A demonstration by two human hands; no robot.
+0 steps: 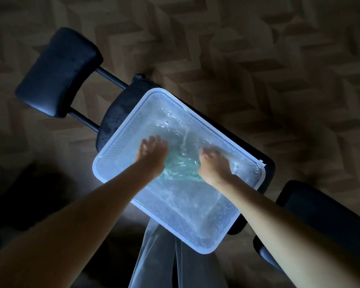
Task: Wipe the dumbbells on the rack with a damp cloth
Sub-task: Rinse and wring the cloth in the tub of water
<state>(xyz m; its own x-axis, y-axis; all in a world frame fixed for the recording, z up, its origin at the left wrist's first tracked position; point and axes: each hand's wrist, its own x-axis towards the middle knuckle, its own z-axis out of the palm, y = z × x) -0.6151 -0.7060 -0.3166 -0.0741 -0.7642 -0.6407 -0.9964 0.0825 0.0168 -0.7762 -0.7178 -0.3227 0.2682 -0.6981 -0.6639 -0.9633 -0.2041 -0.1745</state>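
A translucent plastic tub (112, 163) holding water stands on the seat of a dark padded bench. A green cloth (181, 167) lies under the rippling water between my hands. My left hand (152, 154) is in the water at the cloth's left edge, its fingers curled down onto the cloth. My right hand (213, 163) grips the cloth's right side, fingers bunched under the surface. No dumbbells or rack are in view.
The bench has a dark headrest pad (58, 71) on two metal rods at the upper left and another pad (324, 215) at the lower right. Patterned wood-look floor (258, 48) surrounds it. Grey fabric (156, 256) hangs below the tub. The room is dim.
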